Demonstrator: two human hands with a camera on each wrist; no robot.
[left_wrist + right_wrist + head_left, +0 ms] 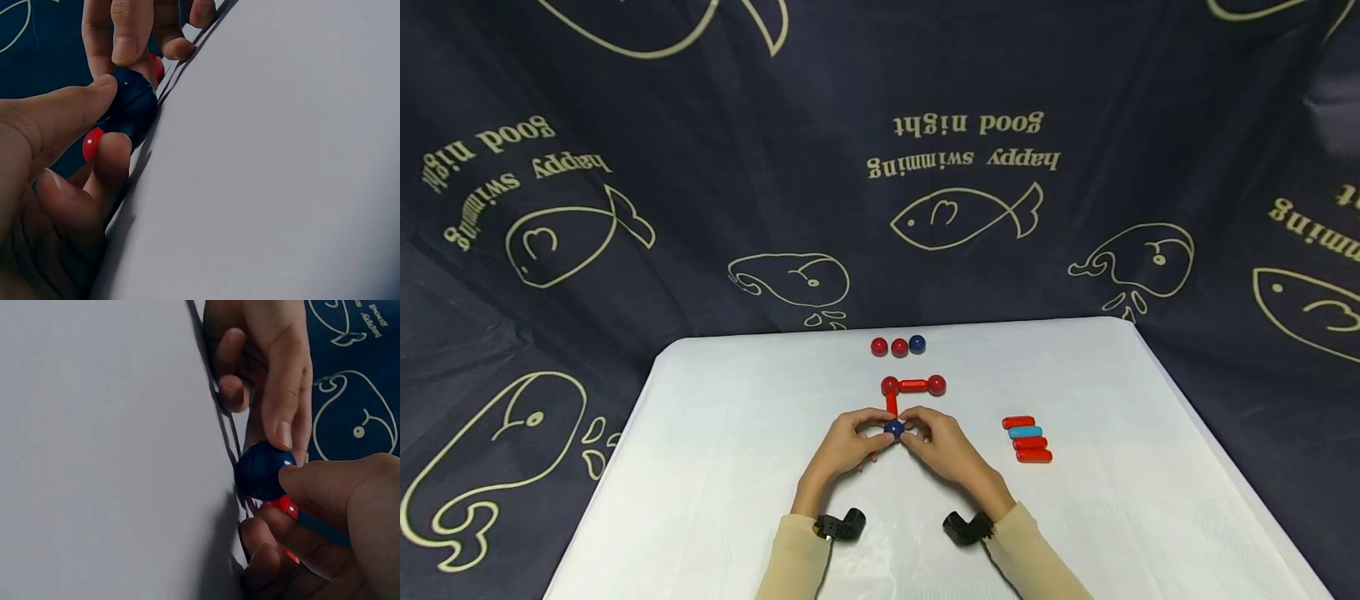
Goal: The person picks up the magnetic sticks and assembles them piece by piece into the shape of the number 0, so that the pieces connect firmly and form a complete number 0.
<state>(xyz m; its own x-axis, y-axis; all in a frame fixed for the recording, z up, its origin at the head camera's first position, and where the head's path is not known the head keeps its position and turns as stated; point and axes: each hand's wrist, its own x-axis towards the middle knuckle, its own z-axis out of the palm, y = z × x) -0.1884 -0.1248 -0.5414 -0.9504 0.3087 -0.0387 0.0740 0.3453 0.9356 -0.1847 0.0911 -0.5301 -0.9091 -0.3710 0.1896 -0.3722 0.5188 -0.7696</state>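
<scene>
A dark blue ball (894,429) sits at the near end of a red rod (891,403). My left hand (844,443) pinches it from the left between thumb and fingers. From the other side my right hand (942,446) pinches the same ball. The rod's far end meets a red ball (890,385), from which a second red rod (913,386) runs right to another red ball (936,384). Both wrist views show the blue ball (132,103) between the two thumbs; fingers partly hide where the rod joins it.
Behind the joined pieces lie two loose red balls (879,347) and a blue ball (917,343) in a row. To the right, several short rods, red and one light blue (1026,432), lie stacked side by side on the white table (737,417). A dark printed cloth (820,167) hangs behind.
</scene>
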